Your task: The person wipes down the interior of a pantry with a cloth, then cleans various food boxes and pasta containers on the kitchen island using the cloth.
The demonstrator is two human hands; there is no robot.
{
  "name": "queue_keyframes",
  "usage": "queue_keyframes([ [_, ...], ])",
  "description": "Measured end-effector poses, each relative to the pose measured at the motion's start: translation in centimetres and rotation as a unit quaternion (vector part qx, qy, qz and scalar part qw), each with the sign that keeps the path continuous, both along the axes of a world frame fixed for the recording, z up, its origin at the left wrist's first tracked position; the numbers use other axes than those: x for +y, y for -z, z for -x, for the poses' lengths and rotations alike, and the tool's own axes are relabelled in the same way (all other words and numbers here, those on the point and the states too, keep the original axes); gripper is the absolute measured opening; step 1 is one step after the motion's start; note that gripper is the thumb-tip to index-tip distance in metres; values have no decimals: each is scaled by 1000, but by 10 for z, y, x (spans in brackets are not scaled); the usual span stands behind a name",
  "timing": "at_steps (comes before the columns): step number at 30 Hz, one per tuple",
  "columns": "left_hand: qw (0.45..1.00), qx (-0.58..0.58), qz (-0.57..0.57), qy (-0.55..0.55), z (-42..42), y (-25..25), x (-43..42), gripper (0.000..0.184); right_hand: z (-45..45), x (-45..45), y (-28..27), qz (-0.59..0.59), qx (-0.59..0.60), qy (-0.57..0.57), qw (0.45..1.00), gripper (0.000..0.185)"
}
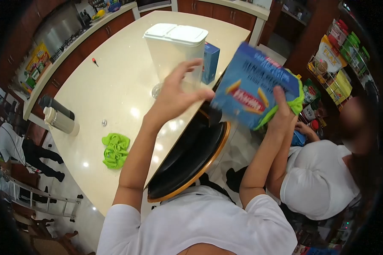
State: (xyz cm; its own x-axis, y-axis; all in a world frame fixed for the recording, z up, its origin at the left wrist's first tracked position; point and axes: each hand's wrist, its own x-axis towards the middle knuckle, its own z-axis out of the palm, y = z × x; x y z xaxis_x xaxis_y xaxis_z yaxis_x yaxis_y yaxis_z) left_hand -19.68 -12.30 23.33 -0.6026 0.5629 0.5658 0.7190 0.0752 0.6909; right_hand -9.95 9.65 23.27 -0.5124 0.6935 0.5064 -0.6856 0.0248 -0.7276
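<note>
My right hand [281, 111] grips a blue pasta box [253, 85] together with a lime green cloth [297, 102], which shows along the box's right and lower edges. The box is tilted over the chair at the table's edge. My left hand [177, 91] is raised with its fingers apart and nothing in it, in front of a clear container [168, 53] with a white lid. Behind the container stands another blue box [210, 63]. A second lime green cloth [115, 150] lies crumpled on the cream table [115, 89].
A black chair [187, 165] touches the table's edge. Two bottles [61, 120] stand at the left edge, and a small screwdriver [95, 62] lies further back. A person in white [319, 178] is close on my right, beside stocked shelves. A ladder [42, 193] is at lower left.
</note>
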Motion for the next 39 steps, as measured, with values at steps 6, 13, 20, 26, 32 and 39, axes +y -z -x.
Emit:
queue_keyframes([
  [6,992,52,-8,-110,21,18,23,17,167,69,51,21,-112,5,993,44],
  [13,989,0,144,-38,23,56,27,13,311,97,117,-3,-189,-111,976,58],
  [20,970,-176,159,-49,18,64,12,16,280,90,103,-40,-255,-88,962,50],
  [26,970,-198,130,-50,21,85,10,19,202,28,112,-426,-176,191,867,54],
  [32,947,-313,76,9,21,104,25,32,261,39,193,-555,-176,217,783,44],
  [39,961,-275,-25,-12,20,108,40,88,89,2,89,-346,-204,223,888,49],
])
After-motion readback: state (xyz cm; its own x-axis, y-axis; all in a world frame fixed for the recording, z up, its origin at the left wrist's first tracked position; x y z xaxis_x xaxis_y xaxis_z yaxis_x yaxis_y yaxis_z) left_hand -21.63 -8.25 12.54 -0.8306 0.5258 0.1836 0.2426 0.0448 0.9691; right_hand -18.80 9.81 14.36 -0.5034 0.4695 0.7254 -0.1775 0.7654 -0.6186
